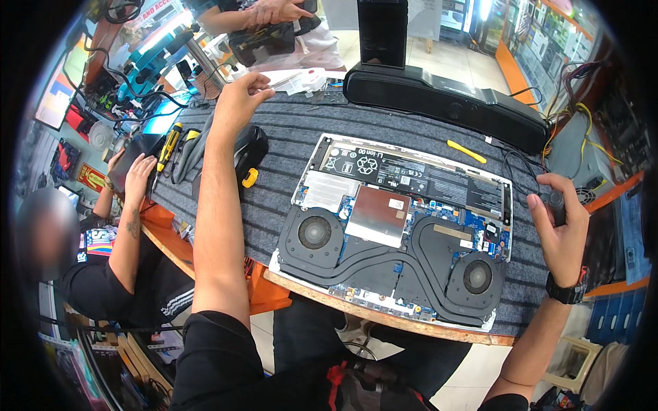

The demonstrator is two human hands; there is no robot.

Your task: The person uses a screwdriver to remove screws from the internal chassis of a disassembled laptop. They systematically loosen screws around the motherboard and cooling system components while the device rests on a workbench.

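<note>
An opened laptop (322, 185) lies on the grey striped mat in front of me, its insides uncovered. It shows a long black battery (418, 175), a copper-coloured plate (378, 214), two round fans and black heat pipes. My left hand (240, 103) reaches over the far left part of the mat with curled fingers, beside a white and clear plastic item (301, 81). Whatever sits between those fingertips is too small to make out. To the right of the laptop, my right hand (565, 226) grips a dark, rounded, handle-like thing (554, 204).
A long black speaker bar (445, 103) stands at the back. A yellow pry tool (467, 151) lies beyond the laptop. Left of my forearm are a yellow-black screwdriver (168, 147) and a black-grey tool (250, 147). A co-worker's hand (140, 175) rests at the left; another person stands opposite.
</note>
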